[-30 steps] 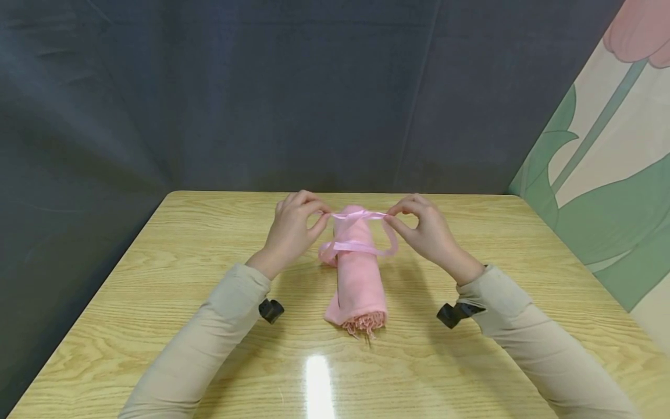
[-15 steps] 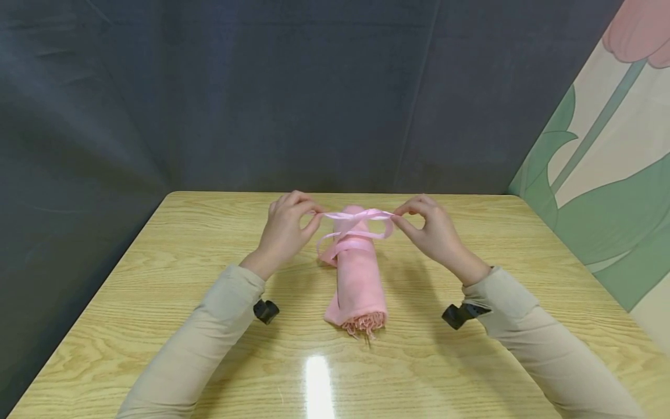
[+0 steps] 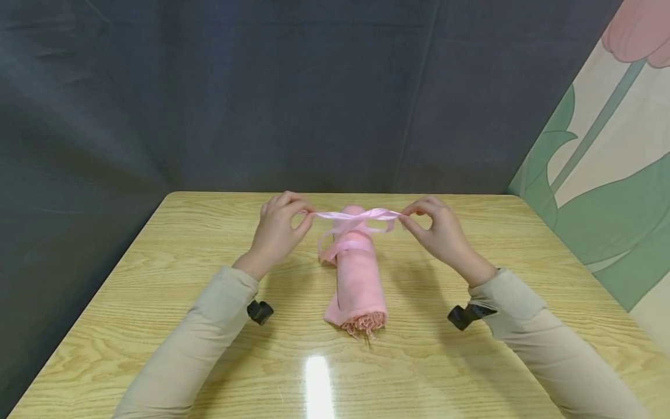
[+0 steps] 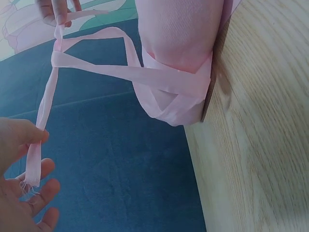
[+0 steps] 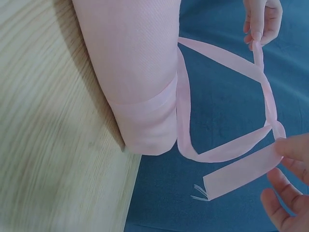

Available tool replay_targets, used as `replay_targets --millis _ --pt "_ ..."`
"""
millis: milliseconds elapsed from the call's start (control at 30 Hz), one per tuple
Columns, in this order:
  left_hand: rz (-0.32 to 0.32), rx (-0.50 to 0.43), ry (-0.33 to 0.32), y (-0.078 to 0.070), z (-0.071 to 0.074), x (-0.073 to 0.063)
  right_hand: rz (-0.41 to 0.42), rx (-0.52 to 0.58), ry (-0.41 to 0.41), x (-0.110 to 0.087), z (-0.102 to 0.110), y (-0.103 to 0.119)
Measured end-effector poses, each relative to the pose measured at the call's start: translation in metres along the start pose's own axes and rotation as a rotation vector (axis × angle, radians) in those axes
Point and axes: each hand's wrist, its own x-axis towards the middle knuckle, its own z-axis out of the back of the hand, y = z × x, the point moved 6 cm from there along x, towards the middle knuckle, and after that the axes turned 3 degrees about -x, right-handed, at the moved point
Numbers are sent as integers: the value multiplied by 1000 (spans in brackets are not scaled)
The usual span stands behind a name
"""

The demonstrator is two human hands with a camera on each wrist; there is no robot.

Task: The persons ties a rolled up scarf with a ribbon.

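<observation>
A rolled pink scarf (image 3: 358, 282) with a fringed near end lies lengthwise on the table. A pale pink ribbon (image 3: 325, 216) passes around its far part and crosses itself above the roll in a loose, twisted knot. My left hand (image 3: 276, 230) pinches one tail between thumb and finger, left of the scarf; in the left wrist view that tail's frayed tip (image 4: 32, 176) hangs past the fingers. On the right, my right hand (image 3: 438, 233) pinches the other tail, whose frayed end (image 5: 236, 174) sticks out in the right wrist view. Slack ribbon loops stand off the roll.
The wood-grain table (image 3: 157, 302) has its far edge just beyond the scarf. A dark cloth (image 3: 314, 99) hangs behind and to the left. At the right is a panel with a tulip picture (image 3: 617, 198). A black wrist camera (image 3: 260, 312) sits below each hand.
Both hands have moved apart, left hand leftward and right hand rightward. The ribbon between them is drawn out longer, and the loop over the scarf has become smaller.
</observation>
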Motion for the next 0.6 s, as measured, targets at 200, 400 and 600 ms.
replay_targets --millis 200,400,600 --pt "2 -2 -8 4 3 -2 -18 -10 -5 -1 3 -3" --pt "3 -9 -18 7 6 -3 -19 -26 -14 -3 6 -7" --pt "16 -8 -13 11 8 -4 -20 -38 -20 -4 7 -10"
